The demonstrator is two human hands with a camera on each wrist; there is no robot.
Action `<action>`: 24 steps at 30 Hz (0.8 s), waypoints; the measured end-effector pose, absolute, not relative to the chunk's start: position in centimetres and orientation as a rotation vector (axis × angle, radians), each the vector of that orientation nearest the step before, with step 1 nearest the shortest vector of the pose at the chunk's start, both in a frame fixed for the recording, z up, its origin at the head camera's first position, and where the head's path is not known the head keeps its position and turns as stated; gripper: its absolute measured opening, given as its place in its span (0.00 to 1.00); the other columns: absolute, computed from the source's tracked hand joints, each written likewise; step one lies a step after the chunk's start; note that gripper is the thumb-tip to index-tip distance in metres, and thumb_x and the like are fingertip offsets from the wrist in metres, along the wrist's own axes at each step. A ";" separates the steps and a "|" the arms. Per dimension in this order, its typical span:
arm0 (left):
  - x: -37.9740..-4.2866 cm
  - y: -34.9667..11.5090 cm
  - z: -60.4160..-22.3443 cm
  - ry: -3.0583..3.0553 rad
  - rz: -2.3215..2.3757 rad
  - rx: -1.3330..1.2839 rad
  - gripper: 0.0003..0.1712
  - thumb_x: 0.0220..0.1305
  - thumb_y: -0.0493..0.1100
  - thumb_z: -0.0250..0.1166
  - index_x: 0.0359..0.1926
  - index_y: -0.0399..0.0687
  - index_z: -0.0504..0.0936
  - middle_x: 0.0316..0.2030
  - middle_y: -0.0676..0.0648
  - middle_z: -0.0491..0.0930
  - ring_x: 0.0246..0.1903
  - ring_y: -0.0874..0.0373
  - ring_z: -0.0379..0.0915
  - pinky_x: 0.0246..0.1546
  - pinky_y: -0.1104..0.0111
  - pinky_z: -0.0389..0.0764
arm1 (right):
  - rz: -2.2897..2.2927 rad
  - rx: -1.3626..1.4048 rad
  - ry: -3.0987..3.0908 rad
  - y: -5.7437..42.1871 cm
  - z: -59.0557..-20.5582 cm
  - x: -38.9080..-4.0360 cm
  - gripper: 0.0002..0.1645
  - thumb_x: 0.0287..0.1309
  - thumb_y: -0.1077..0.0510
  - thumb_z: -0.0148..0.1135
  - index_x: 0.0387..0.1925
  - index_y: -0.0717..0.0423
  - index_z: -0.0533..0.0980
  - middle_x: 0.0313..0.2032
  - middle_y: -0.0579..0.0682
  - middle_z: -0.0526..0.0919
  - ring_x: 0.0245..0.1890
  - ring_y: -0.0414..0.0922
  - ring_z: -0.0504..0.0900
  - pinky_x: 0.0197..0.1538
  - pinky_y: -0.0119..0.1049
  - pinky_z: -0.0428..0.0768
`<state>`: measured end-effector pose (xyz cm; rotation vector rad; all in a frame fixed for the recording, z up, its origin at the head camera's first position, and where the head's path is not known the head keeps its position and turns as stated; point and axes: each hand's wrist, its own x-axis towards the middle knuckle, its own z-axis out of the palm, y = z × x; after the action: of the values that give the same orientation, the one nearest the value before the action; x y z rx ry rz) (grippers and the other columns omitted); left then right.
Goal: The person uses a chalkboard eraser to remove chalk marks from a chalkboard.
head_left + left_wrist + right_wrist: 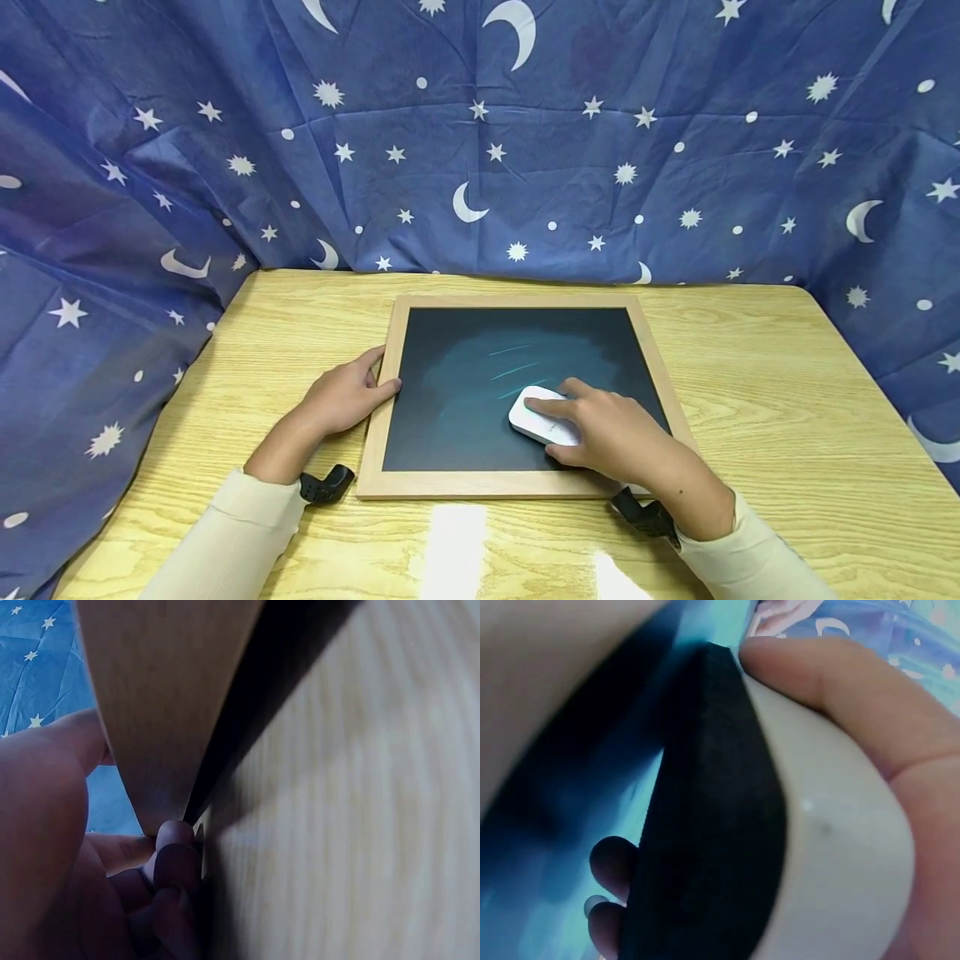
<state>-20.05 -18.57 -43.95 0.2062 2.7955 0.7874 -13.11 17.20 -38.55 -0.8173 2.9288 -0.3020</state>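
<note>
A chalkboard [465, 433] with a light wooden frame [487, 483] lies flat on the table. My left hand [345, 396] grips the frame's left side, thumb over the top; in the left wrist view its fingers [176, 859] curl at the frame's lower edge. With my right hand [611, 425] I hold a white-topped board eraser [536, 417] over the lower right of the black surface, fingers and thumb round its sides. Its thick black felt pad [712, 810] shows in the right wrist view. Several thin pale chalk strokes [516, 371] and a smeared chalky haze mark the board just beyond the eraser.
The wood-grain table [787, 400] extends around the board on all sides. A blue cloth [480, 150] with white moons and stars hangs behind the table and along both sides. Black wrist devices [326, 485] sit at both sleeves, near the board's front corners.
</note>
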 end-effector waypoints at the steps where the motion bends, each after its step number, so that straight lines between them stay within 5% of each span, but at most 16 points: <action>1: -20.1 -18.6 -43.9 2.795 0.789 0.206 0.43 0.68 0.59 0.60 0.76 0.46 0.59 0.28 0.50 0.80 0.23 0.60 0.74 0.25 0.66 0.71 | -0.305 -0.814 2.923 17.5 -38.4 -13.2 0.34 0.52 0.47 0.75 0.63 0.37 0.78 0.50 0.53 0.80 0.32 0.42 0.78 0.32 0.38 0.76; 6: -20.0 -18.6 -44.0 2.791 0.796 0.194 0.43 0.68 0.59 0.60 0.77 0.47 0.59 0.27 0.50 0.80 0.22 0.59 0.74 0.26 0.66 0.71 | -0.337 -0.737 2.903 19.2 -37.9 -14.0 0.34 0.52 0.50 0.75 0.63 0.37 0.78 0.46 0.51 0.80 0.27 0.39 0.72 0.30 0.35 0.70; 17: -19.7 -18.4 -44.0 2.797 0.796 0.193 0.43 0.68 0.58 0.60 0.76 0.46 0.59 0.26 0.51 0.79 0.22 0.59 0.73 0.26 0.66 0.71 | -0.356 -0.560 2.904 22.6 -37.7 -15.8 0.34 0.53 0.54 0.73 0.64 0.41 0.77 0.45 0.54 0.81 0.29 0.43 0.74 0.30 0.36 0.70; 24: -19.9 -18.5 -43.9 2.801 0.797 0.196 0.42 0.68 0.58 0.61 0.76 0.46 0.60 0.26 0.51 0.79 0.22 0.59 0.74 0.26 0.66 0.71 | -0.402 -0.547 2.901 23.3 -37.8 -16.3 0.40 0.50 0.51 0.77 0.65 0.54 0.75 0.53 0.60 0.82 0.42 0.50 0.81 0.41 0.49 0.79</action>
<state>-19.87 -18.47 -43.88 0.1962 2.8007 0.7971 -16.27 23.28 -37.78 -0.5475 2.9009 -0.4020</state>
